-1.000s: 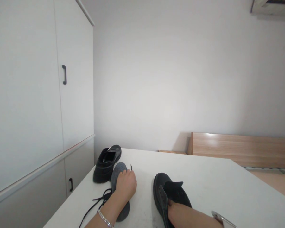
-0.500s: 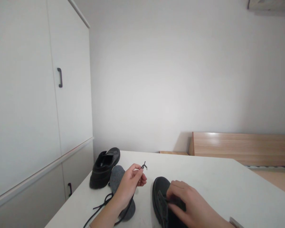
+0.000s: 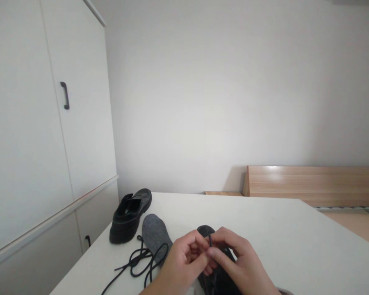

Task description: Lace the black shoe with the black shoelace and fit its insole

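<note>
Over the front of a black shoe [image 3: 206, 230], my left hand [image 3: 189, 259] and my right hand [image 3: 236, 254] meet fingertip to fingertip. Between them they pinch a black shoelace [image 3: 210, 240], whose short end sticks up from the fingers. Most of the shoe lies behind my hands and out of sight. To the left, a grey insole [image 3: 155, 231] rests flat on the table, partly covered by my left hand. Another black lace [image 3: 135, 262] lies in loose loops across and beside the insole; whether it joins the pinched one is hidden.
A second black shoe [image 3: 130, 215] stands at the table's far left edge. The white table [image 3: 264, 229] has an angled right side. A white cabinet [image 3: 89, 102] rises on the left, and a wooden headboard [image 3: 295, 180] stands beyond at the right.
My left hand has come right and down with the lace to meet my right hand above the shoe. My right hand now pinches the lace too. The view has shifted slightly.
</note>
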`<state>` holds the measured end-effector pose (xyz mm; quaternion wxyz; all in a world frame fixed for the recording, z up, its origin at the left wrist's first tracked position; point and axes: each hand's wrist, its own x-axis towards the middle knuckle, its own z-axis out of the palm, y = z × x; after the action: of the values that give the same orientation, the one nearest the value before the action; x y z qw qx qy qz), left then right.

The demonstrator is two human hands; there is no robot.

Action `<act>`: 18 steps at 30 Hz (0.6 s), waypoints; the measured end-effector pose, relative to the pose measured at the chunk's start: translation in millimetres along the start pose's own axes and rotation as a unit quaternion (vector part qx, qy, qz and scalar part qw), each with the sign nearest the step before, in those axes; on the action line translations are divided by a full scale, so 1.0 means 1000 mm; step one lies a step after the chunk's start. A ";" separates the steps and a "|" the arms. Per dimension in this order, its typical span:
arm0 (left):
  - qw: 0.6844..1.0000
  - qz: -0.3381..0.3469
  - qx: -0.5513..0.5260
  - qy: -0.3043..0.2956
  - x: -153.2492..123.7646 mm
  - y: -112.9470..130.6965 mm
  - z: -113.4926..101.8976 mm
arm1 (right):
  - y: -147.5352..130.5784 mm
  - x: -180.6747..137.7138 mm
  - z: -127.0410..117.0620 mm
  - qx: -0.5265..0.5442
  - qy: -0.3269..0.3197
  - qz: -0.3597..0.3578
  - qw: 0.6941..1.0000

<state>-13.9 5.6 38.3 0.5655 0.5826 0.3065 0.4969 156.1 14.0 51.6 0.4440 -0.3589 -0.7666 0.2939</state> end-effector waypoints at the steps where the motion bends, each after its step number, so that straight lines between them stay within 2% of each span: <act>1: 1.000 0.004 0.007 0.000 -0.001 -0.001 0.002 | 0.000 0.000 0.002 0.010 0.017 -0.010 1.000; 5: 0.999 0.039 0.011 0.018 -0.002 0.003 0.000 | -0.002 0.002 -0.001 0.067 0.060 -0.031 0.996; 9: 0.995 0.054 -0.058 0.058 0.002 0.010 -0.012 | 0.001 0.006 -0.009 0.131 0.083 0.022 0.988; 12: 0.992 0.048 -0.099 0.067 0.007 0.012 -0.018 | 0.007 0.007 -0.008 0.179 0.022 0.055 0.982; 14: 0.989 0.040 -0.121 0.069 0.008 0.013 -0.019 | 0.008 0.005 -0.005 0.185 -0.032 0.048 0.981; 18: 0.987 0.046 -0.139 0.071 0.008 0.015 -0.015 | 0.001 0.000 -0.001 0.063 -0.107 -0.001 0.992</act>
<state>-28.4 15.4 52.4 0.5947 0.4751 0.2466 0.5998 157.4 14.8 51.1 0.3814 -0.2963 -0.7898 0.3780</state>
